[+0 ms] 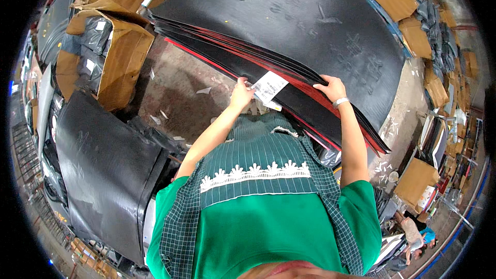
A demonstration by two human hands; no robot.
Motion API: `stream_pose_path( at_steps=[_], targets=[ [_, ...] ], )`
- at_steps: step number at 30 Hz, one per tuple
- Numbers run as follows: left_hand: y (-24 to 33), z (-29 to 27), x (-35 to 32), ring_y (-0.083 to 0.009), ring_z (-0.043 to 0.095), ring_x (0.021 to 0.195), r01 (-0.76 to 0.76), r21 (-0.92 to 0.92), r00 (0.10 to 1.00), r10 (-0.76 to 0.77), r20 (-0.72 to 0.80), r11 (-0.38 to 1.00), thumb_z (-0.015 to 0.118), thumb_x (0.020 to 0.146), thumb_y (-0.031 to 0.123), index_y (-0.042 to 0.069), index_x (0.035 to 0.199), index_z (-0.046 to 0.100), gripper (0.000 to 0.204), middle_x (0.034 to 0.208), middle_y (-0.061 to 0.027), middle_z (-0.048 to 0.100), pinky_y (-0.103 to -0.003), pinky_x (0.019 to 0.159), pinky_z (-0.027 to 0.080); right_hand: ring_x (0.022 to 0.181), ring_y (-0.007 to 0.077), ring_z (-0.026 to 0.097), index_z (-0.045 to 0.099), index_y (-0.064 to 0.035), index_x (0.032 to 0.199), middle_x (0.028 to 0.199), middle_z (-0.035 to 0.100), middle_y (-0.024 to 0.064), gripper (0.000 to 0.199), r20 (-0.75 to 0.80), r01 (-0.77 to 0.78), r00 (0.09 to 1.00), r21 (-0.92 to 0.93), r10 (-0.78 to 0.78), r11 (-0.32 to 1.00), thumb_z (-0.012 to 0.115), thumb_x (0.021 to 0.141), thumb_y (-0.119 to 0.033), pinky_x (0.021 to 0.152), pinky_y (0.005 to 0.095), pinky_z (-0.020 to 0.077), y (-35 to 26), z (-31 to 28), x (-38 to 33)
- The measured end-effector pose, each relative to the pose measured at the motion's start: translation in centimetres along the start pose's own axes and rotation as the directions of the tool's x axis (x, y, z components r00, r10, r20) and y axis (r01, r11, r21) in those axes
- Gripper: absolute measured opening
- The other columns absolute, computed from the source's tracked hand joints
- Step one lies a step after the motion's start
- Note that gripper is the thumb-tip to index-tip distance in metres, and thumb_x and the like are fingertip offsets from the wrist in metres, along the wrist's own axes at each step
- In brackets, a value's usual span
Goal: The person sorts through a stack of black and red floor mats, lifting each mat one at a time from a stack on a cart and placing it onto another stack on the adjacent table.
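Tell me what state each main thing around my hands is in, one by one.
White label: printed side showing
Black mats: stacked, near edges spread apart
Left hand: fingers bent, at label's edge
Right hand: on mats' near edge
Cardboard box: open, holding dark bundles
Black sheet at left: curved

"Where could a hand pass?"
"Over the floor, between the cardboard box and the near edge of the black mat stack."
"What's in the way?"
"The white label sheet at that edge, and the left hand."
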State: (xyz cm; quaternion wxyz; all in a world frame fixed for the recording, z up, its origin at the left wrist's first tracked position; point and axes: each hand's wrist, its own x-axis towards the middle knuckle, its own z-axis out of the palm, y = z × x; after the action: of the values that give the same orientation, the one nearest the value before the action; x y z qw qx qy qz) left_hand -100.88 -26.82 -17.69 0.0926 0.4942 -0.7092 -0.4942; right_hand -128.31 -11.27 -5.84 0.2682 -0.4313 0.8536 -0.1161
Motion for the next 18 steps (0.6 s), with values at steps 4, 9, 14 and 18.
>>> stream_pose_path(
  at_steps=[4,9,14,18],
  targets=[
    [-0.2,1.2,0.0,-0.0317,0.06,0.082,0.092,0.064,0.995,-0.094,0.036,0.994,0.065,0.066,0.02,-0.002,0.095,0.056,0.038,0.079,-0.0195,0.061,-0.038,0.072,0.047,0.083,0.0279,0.06,0.062,-0.0176,0.1,0.089,0.063,0.0099,0.036,0.0,0.107,0.994,-0.016,-0.107,0.994,0.063,0.069,-0.036,0.072,0.0366,0.0476,-1.0,0.0,-0.7],
    [0.8,0.5,-1.8,-0.013,0.056,0.068,0.42,-0.39,0.907,-0.37,0.199,0.82,0.06,0.073,0.017,-0.001,0.087,0.061,0.023,0.074,-0.0051,0.06,-0.027,0.062,0.045,0.079,0.026,0.061,0.061,-0.019,0.097,0.089,0.064,0.0062,0.03,-0.027,0.213,0.977,0.008,-0.213,0.977,0.061,0.071,-0.034,0.065,0.0366,0.0487,-0.1,1.0,-1.6],
    [2.0,-3.4,1.4,-0.0255,0.057,0.093,0.278,-0.804,0.898,-0.44,0.023,0.525,0.038,0.082,0.022,-0.002,0.101,0.05,0.033,0.098,-0.0127,0.059,-0.039,0.084,0.044,0.077,0.0259,0.061,0.06,-0.0203,0.098,0.089,0.064,0.0043,0.029,-0.025,0.243,0.97,0.023,-0.242,0.97,0.059,0.072,-0.035,0.062,0.0373,0.0483,-0.4,2.3,-2.3],
    [4.2,-3.2,3.7,-0.0311,0.051,0.102,0.288,-0.914,0.879,-0.457,0.134,0.287,0.032,0.088,0.023,-0.001,0.109,0.045,0.035,0.109,-0.0145,0.053,-0.048,0.091,0.038,0.075,0.0252,0.061,0.06,-0.0206,0.097,0.087,0.064,0.0043,0.028,-0.068,0.234,0.971,0.06,-0.23,0.97,0.059,0.072,-0.033,0.062,0.0372,0.048,-0.6,3.0,-3.0]
  ],
)
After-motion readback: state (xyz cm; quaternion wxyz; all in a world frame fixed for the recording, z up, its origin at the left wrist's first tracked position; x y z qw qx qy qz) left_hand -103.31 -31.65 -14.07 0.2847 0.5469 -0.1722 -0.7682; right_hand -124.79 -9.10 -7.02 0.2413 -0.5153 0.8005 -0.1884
